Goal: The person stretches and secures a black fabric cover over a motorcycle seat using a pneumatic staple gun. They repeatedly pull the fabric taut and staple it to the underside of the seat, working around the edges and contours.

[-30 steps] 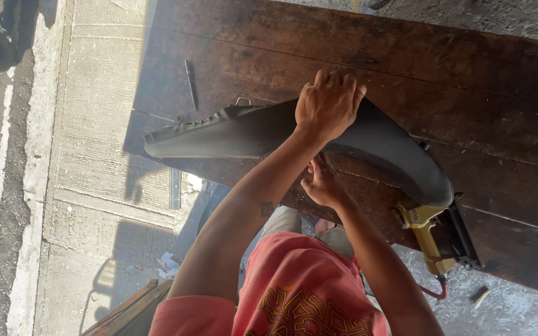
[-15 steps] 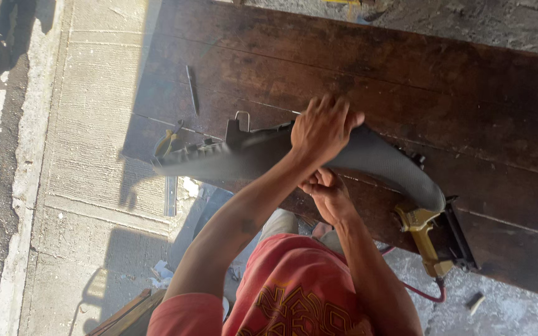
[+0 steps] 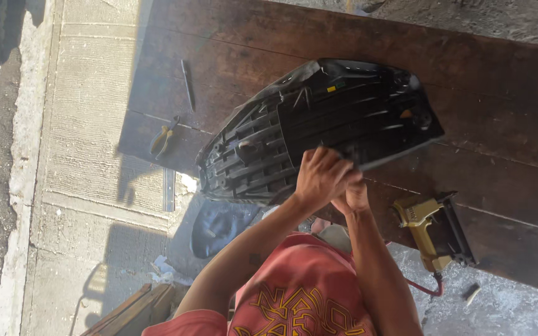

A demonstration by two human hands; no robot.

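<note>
A black plastic seat base (image 3: 319,124) lies on the dark wooden bench (image 3: 499,112) with its ribbed underside facing up. My left hand (image 3: 320,177) grips its near edge. My right hand (image 3: 354,196) sits just behind and below the left, closed on the same edge and partly hidden by it. Both forearms reach up from my red shirt at the bottom of the view.
A yellow staple gun (image 3: 428,229) with a red hose lies on the bench to the right of my hands. Pliers (image 3: 164,136), a thin dark tool (image 3: 187,84) and a metal strip (image 3: 168,190) lie at the bench's left end. Concrete pavement (image 3: 76,155) is on the left, with wooden planks (image 3: 133,310) below.
The seat has been turned over: earlier its smooth dark side and narrow profile showed, now the ribbed underside faces up. Both hands moved from its top to its near edge.
</note>
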